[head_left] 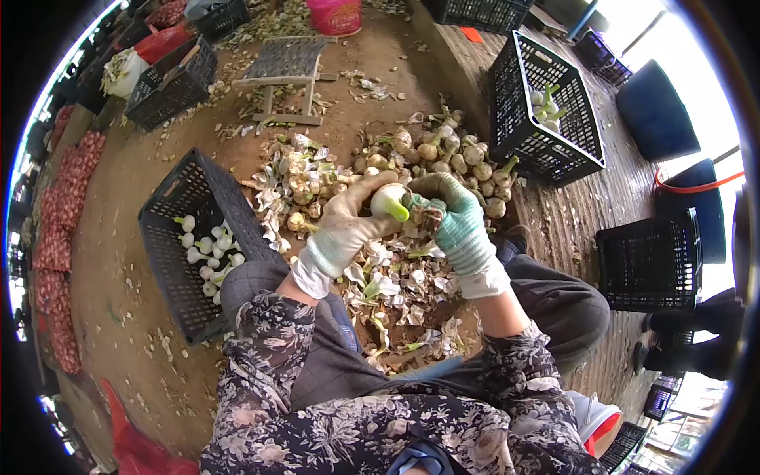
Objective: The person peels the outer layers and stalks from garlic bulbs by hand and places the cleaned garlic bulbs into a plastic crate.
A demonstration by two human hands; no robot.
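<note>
A white garlic bulb [389,203] with a short green stem sits between my gloved hands, above a heap of peelings. My left hand [345,229] is wrapped round it from the left, the thumb below. On its other side my right hand [459,226], in a green-tinged glove, pinches brownish papery skin [428,212] hanging by the bulb. Beneath and in front lie unpeeled garlic bulbs [475,162] in a pile. Shed garlic skins [404,289] cover the ground between my legs.
At my left stands a black crate [176,273] with several peeled bulbs. Another black crate [546,150] at the right holds more bulbs. A low stool [289,62], a pink bucket [336,16] and stacked red net sacks [67,206] are further off. Blue barrels [657,111] stand at right.
</note>
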